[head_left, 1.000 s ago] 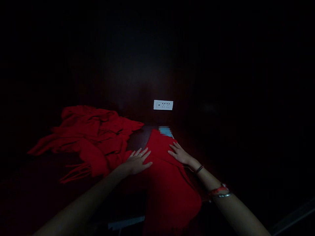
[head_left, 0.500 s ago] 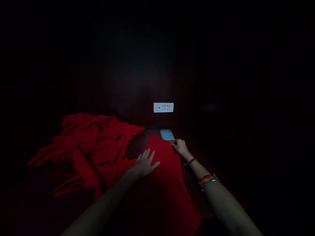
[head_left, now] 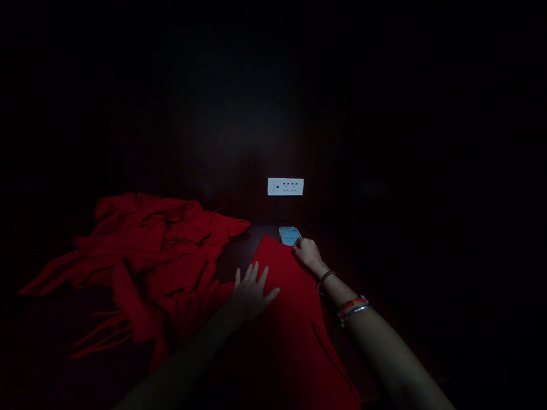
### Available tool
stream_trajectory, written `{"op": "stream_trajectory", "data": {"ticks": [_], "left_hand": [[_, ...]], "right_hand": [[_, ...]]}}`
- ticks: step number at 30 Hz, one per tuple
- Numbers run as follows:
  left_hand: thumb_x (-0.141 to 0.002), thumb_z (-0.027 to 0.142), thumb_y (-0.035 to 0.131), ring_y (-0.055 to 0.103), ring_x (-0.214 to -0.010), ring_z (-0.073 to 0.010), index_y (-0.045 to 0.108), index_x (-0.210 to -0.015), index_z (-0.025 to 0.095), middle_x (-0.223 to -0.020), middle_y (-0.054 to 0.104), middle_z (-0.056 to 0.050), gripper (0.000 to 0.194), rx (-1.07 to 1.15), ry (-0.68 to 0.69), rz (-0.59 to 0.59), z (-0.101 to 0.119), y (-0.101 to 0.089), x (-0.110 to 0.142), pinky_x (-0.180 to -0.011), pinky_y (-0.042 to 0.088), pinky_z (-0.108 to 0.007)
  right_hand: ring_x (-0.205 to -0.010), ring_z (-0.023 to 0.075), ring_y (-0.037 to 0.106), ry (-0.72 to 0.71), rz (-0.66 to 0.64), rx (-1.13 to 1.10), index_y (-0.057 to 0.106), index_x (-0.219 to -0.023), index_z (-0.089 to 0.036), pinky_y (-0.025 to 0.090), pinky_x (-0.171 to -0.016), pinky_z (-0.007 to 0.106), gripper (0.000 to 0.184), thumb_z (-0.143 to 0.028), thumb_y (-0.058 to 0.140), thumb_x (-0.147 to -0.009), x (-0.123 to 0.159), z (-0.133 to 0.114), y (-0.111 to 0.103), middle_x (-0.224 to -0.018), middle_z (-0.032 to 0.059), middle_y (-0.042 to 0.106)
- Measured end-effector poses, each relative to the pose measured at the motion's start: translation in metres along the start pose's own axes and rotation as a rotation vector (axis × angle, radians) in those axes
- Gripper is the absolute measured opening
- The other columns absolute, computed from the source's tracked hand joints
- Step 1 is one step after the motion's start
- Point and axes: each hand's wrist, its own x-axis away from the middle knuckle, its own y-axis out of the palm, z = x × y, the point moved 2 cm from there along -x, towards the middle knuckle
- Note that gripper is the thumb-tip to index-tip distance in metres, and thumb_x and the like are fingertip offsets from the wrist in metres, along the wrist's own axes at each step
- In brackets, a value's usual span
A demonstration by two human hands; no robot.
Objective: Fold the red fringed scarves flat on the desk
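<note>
Grip slack, fingers spread, the left hand (head_left: 252, 296) lies on the flat red fabric strip (head_left: 290, 324) across the dark desk (head_left: 239, 248), presumably steadying it; the right hand (head_left: 306, 254) curls at the fabric's far edge, whether pinching I cannot tell.

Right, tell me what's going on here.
A person's left hand rests spread on a smooth red fabric piece. Their right hand is curled at the fabric's far edge, right beside a lit, rectangular phone; its grip is hidden from view. To the left lies a rumpled, fringed red fabric heap, and a white rectangular socket plate sits on the dark wall behind.
</note>
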Motion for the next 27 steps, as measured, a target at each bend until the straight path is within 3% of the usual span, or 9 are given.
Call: {"op": "stream_trajectory", "data": {"ticks": [3,6,8,12,17,19,22,25,27], "left_hand": [[-0.076,0.058,0.019,0.015,-0.121,-0.0273,0.025,-0.127,0.016,-0.132,0.021,-0.013,0.066,0.012,-0.009,0.008,0.0,0.001,-0.001,-0.094,0.009,-0.049],[-0.075,0.059,0.019,0.014,-0.121,-0.0269,0.025,-0.127,0.016,-0.132,0.021,-0.013,0.067,0.027,-0.015,0.023,0.0,0.002,-0.001,-0.094,0.008,-0.049],[-0.075,0.059,0.018,0.014,-0.121,-0.0262,0.025,-0.127,0.015,-0.133,0.019,-0.013,0.068,0.035,-0.016,0.025,-0.001,0.002,-0.001,-0.095,0.007,-0.048],[-0.074,0.06,0.016,0.013,-0.122,-0.0258,0.023,-0.127,0.013,-0.133,0.018,-0.014,0.072,0.045,-0.01,-0.007,-0.002,0.003,-0.002,-0.095,0.008,-0.048],[-0.074,0.062,0.014,0.011,-0.122,-0.0247,0.021,-0.128,0.013,-0.133,0.017,-0.013,0.073,0.073,-0.005,-0.04,-0.004,0.004,-0.005,-0.095,0.011,-0.046],[-0.074,0.062,0.013,0.01,-0.122,-0.0245,0.02,-0.128,0.013,-0.134,0.016,-0.013,0.074,0.091,0.003,-0.066,-0.004,0.003,-0.005,-0.095,0.012,-0.046],[-0.075,0.061,0.013,0.008,-0.122,-0.0245,0.019,-0.128,0.014,-0.134,0.015,-0.012,0.071,0.112,0.027,-0.07,-0.005,-0.001,-0.003,-0.095,0.013,-0.046],[-0.078,0.056,0.014,0.005,-0.123,-0.0234,0.017,-0.129,0.017,-0.135,0.012,-0.01,0.064,0.144,0.069,-0.022,-0.006,-0.007,0.0,-0.095,0.012,-0.046],[-0.08,0.052,0.014,0.004,-0.123,-0.0224,0.017,-0.129,0.019,-0.136,0.01,-0.008,0.058,0.162,0.109,0.007,-0.006,-0.01,0.001,-0.095,0.012,-0.046]], "right_hand": [[-0.086,0.017,0.052,-0.049,0.022,0.084,0.057,-0.088,-0.017,0.036,-0.07,0.025,0.023,-0.024,0.039,-0.076,0.006,-0.005,-0.004,-0.094,0.0097,0.058],[-0.1,0.02,0.042,-0.214,0.141,0.184,0.053,-0.098,-0.015,0.03,-0.082,0.031,0.027,-0.021,0.037,-0.078,0.014,-0.018,-0.012,-0.107,0.0122,0.049],[-0.107,0.0204,0.036,-0.337,0.149,0.199,0.048,-0.107,-0.015,0.025,-0.089,0.033,0.031,-0.023,0.035,-0.08,0.021,-0.026,-0.015,-0.115,0.0127,0.043],[-0.119,0.023,0.019,-0.494,-0.059,0.143,0.032,-0.123,-0.016,0.018,-0.095,0.035,0.051,-0.043,0.033,-0.08,0.049,-0.029,-0.011,-0.13,0.0111,0.027],[-0.122,0.0238,0.009,-0.431,-0.309,0.097,0.02,-0.129,-0.021,0.013,-0.097,0.04,0.06,-0.054,0.017,-0.079,0.084,-0.014,0.001,-0.135,0.006,0.016],[-0.123,0.022,0.01,-0.409,-0.325,0.083,0.02,-0.129,-0.023,0.012,-0.098,0.039,0.058,-0.053,0.014,-0.08,0.089,-0.007,0.003,-0.135,0.0042,0.015],[-0.122,0.021,0.015,-0.43,-0.25,0.046,0.028,-0.126,-0.02,0.014,-0.097,0.038,0.054,-0.049,0.02,-0.081,0.094,-0.001,-0.004,-0.133,0.0069,0.022],[-0.112,0.0188,0.034,-0.43,-0.091,-0.06,0.039,-0.118,-0.014,0.026,-0.092,0.032,0.048,-0.043,0.03,-0.081,0.114,0.003,-0.023,-0.122,0.0117,0.038],[-0.096,0.0159,0.047,-0.357,-0.011,-0.131,0.043,-0.112,-0.015,0.035,-0.081,0.027,0.043,-0.041,0.035,-0.079,0.137,0.004,-0.038,-0.107,0.0103,0.049]]}}
